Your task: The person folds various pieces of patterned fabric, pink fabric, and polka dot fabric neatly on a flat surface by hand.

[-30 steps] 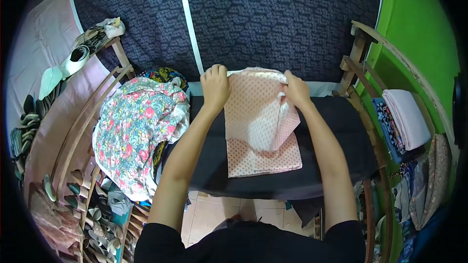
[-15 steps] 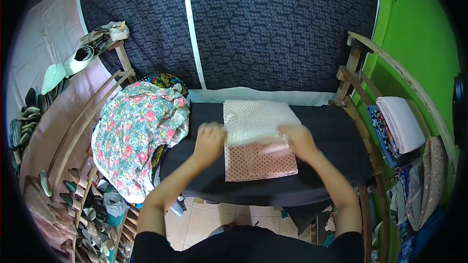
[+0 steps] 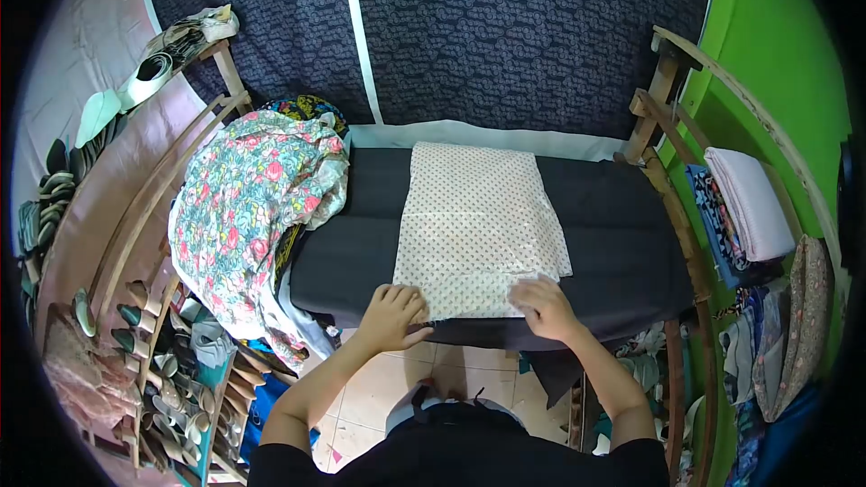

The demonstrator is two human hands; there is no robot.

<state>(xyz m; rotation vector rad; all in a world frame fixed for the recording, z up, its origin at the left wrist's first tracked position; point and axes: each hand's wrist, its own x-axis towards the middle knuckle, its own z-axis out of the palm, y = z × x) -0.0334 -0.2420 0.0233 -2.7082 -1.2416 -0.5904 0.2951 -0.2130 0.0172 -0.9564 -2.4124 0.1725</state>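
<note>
A cream cloth with small dark dots (image 3: 478,216) lies spread over the black-covered table (image 3: 622,243), its near edge close to the table's front. At its near left corner is my left hand (image 3: 394,316), fingers apart and resting on the cloth, thumb stretched out to the right. My right hand (image 3: 541,307) touches the near right part of the cloth, with its fingers bent; whether they pinch the fabric is too blurred to tell.
A heap of floral fabric (image 3: 239,225) covers the left end of the table. Wooden rails (image 3: 677,216) flank both sides. Folded cloths (image 3: 749,203) sit on the right, shoe-shaped pieces (image 3: 171,397) on the lower left. A dark patterned curtain (image 3: 523,45) hangs behind.
The cloth, earlier partly folded with a pinkish side showing, now lies spread with its pale side up. Both hands have moved down toward the table's front edge, and the view has tilted slightly.
</note>
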